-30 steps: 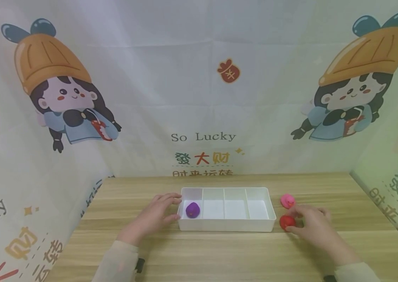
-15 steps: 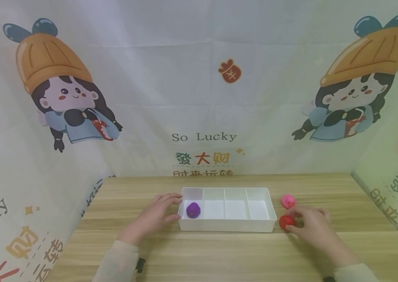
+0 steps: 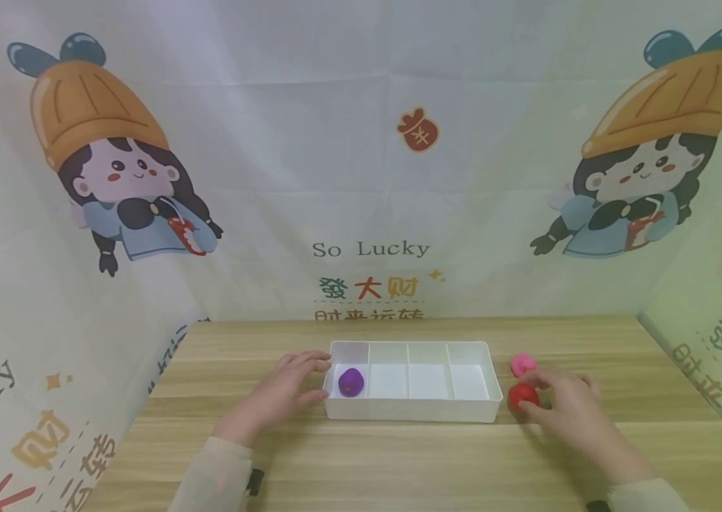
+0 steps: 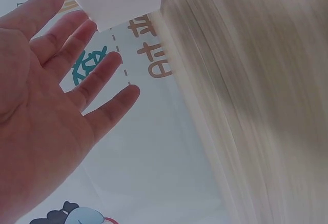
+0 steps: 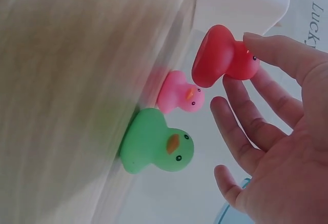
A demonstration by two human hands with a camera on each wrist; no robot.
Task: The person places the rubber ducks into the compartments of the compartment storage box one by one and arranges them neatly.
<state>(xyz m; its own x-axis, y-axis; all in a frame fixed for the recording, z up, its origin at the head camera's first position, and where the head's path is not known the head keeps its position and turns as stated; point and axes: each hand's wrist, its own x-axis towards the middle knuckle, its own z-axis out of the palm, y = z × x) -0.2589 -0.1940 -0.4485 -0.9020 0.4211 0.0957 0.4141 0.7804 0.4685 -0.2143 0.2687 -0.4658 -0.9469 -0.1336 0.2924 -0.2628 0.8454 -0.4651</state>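
My right hand (image 3: 564, 402) pinches a red rubber duck (image 5: 218, 57) by its head, between thumb and fingers. In the right wrist view the duck's base is tilted and off the table. Straight-fingered, my left hand (image 3: 280, 390) lies at the left end of a white divided box (image 3: 412, 410); the thumb and fingertips are at its wall, though firm contact cannot be told. Inside the leftmost compartment sits a purple rubber duck (image 3: 351, 382). A pink rubber duck (image 3: 523, 364) stands on the table just behind the red one.
A green rubber duck (image 5: 146, 142) stands beside the pink one in the right wrist view; my right hand hides it from the head view. The wooden table (image 3: 399, 462) ends at a printed cloth backdrop (image 3: 361, 163), with cloth at both sides too.
My right hand has raised the red duck slightly off the table, and now covers more of the pink duck. The left hand and the box have stayed in place.
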